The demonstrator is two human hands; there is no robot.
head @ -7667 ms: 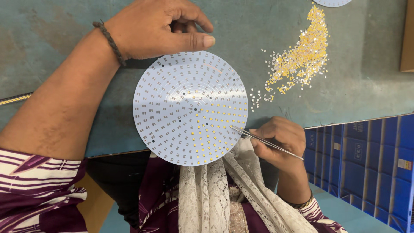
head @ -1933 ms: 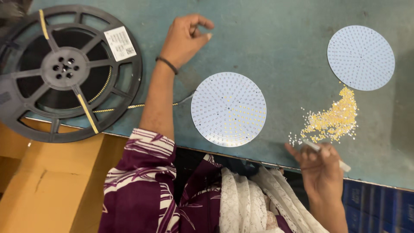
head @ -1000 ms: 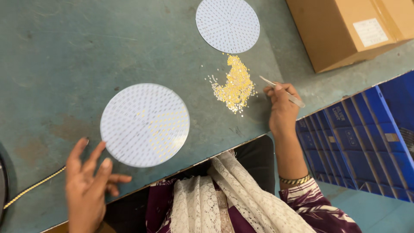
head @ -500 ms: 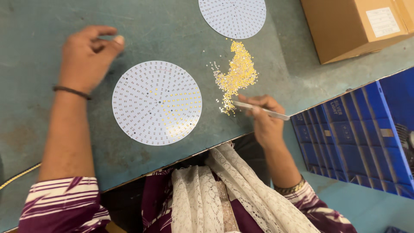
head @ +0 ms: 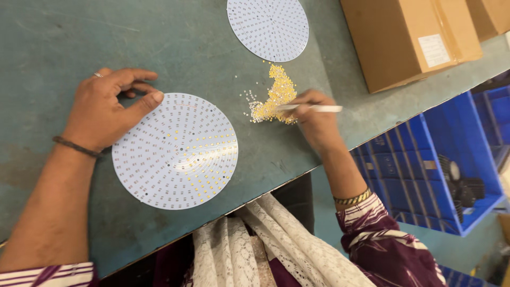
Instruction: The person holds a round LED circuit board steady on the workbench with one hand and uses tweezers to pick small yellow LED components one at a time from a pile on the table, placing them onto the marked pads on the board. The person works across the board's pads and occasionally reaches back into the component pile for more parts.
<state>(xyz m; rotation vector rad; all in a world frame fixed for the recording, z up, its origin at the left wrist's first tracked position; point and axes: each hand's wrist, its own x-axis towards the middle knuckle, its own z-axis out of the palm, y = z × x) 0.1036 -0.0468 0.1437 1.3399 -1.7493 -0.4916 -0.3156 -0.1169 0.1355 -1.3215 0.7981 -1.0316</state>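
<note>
A round white circuit board (head: 175, 151) lies flat on the green table, dotted with small yellow parts on its right side. My left hand (head: 109, 103) rests at the board's upper left edge, thumb on the rim. My right hand (head: 313, 119) holds thin metal tweezers (head: 308, 108) with the tips in a pile of tiny yellow parts (head: 273, 95). A second round white board (head: 268, 26) lies farther up the table, beyond the pile.
A brown cardboard box (head: 409, 40) stands at the table's upper right. Blue plastic bins (head: 425, 159) with dark round parts sit below the table edge on the right. A white lace scarf (head: 255, 250) hangs over my lap.
My left hand has settled on the board's upper left edge. My right hand has shifted up so the tweezer tips sit in the pile. The view has shifted slightly.
</note>
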